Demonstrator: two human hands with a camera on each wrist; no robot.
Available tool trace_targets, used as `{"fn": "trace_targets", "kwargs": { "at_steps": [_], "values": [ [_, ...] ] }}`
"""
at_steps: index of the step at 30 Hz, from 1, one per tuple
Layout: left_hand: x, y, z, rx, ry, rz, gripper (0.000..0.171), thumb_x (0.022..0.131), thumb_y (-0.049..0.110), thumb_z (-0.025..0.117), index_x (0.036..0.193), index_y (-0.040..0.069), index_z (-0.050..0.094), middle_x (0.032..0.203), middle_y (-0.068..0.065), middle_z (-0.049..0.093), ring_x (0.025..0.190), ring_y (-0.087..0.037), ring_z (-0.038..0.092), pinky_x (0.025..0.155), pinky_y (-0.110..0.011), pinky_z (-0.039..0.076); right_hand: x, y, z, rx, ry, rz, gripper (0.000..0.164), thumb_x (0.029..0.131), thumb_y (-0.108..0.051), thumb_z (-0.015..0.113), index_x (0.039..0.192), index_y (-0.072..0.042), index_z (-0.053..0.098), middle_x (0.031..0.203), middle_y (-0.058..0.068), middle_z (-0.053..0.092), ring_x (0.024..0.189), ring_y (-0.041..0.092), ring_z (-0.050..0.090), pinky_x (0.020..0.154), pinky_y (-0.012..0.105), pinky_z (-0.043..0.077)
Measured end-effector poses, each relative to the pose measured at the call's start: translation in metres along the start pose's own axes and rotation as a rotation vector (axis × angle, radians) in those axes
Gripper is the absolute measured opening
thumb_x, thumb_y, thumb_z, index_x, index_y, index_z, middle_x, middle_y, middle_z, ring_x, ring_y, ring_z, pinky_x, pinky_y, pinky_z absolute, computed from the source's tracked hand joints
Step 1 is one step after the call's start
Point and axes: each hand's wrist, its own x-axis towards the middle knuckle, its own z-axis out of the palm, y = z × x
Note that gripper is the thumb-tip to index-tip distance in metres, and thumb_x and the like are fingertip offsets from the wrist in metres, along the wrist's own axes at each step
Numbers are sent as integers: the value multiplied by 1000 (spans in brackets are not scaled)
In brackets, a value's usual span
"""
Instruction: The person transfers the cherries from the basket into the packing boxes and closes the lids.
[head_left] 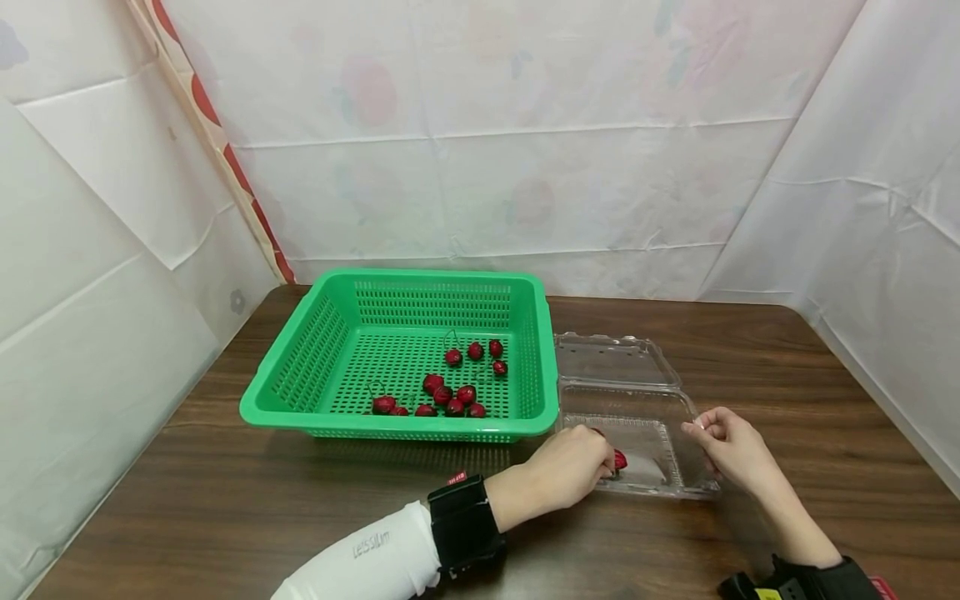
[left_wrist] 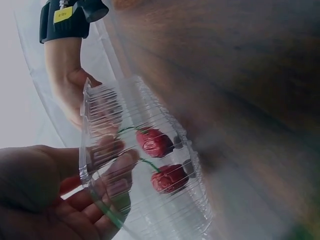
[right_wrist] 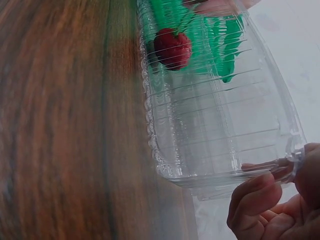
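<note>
So the whole thing hinged on how close the left hand (head_left: 566, 467) was to the 2 cherries in the clear clamshell box (head_left: 637, 427). In the left wrist view, the upper cherry (left_wrist: 154, 142) lay at about 2 o'clock from the fingertips and the lower cherry (left_wrist: 170, 179) at about 4, with both stems on the fingers' side, running off toward 9 and 10 o'clock. No real long axis on fruit that round, so the stems gave the direction. From the head view, 1 cherry peeked out at roughly 2 to 3 o'clock, right by the fingertips.

Left fingers were bent and bunched together, but honestly I couldn't tell if they were pinching a stem or nothing, since the ribbed plastic muddled it.

Right hand (head_left: 733, 448) was way over at the box's 3 o'clock edge, thumb and fingers pinching the rim, so the left was easily the nearer hand to the fruit.

The box sat open on the table (head_left: 187, 500), lid (head_left: 615, 360) laid back to 12 o'clock, hinge running 9 to 3. The green basket (head_left: 337, 423) was just beside it, between 9 and 10 o'clock, with about 12 more cherries (head_left: 442, 395) in it, mostly toward its near side.
</note>
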Motion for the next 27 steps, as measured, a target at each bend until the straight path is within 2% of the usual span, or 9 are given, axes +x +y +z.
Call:
{"fn": "trace_targets", "kwargs": {
  "at_steps": [6, 11, 16, 21, 27],
  "values": [
    [1, 0, -3, 24, -43, 18, 24, 84, 17, 62, 60, 15, 57, 54, 10, 43, 50, -3, 40, 46, -16, 32, 0, 0, 0, -3, 3, -2, 31, 91, -27, 51, 90, 3, 43, 51, 0, 43, 39, 12, 41, 39, 28, 39],
    [1, 0, -5, 7, -41, 37, 22, 84, 16, 61, 62, 15, 58, 55, 10, 45, 51, -2, 41, 47, -14, 33, 0, 0, 0, -13, 3, -5, 31, 91, -27, 51, 90, 3, 44, 51, 0, 43, 39, 13, 41, 39, 28, 39],
    [-1, 0, -7, 19, 19, 70, 13, 85, 20, 61, 72, 16, 64, 65, 11, 54, 58, 2, 49, 51, -13, 38, 0, 0, 0, -20, 2, -6, 31, 91, -26, 51, 90, 3, 44, 51, 0, 43, 40, 13, 42, 40, 28, 39],
    [-6, 4, -17, 38, 82, 77, 8, 85, 22, 60, 81, 18, 65, 73, 12, 55, 64, 3, 51, 53, -12, 38, 0, -1, -1, -22, 0, -8, 30, 91, -26, 51, 91, 3, 43, 51, 0, 43, 40, 12, 42, 40, 28, 39],
    [-16, 7, -32, 8, 150, 67, 13, 86, 23, 59, 92, 15, 67, 85, 8, 61, 75, 0, 55, 61, -11, 41, -1, -2, -1, -21, -3, -18, 30, 91, -25, 51, 90, 4, 43, 52, 1, 43, 40, 12, 42, 39, 28, 39]
  ]
}}
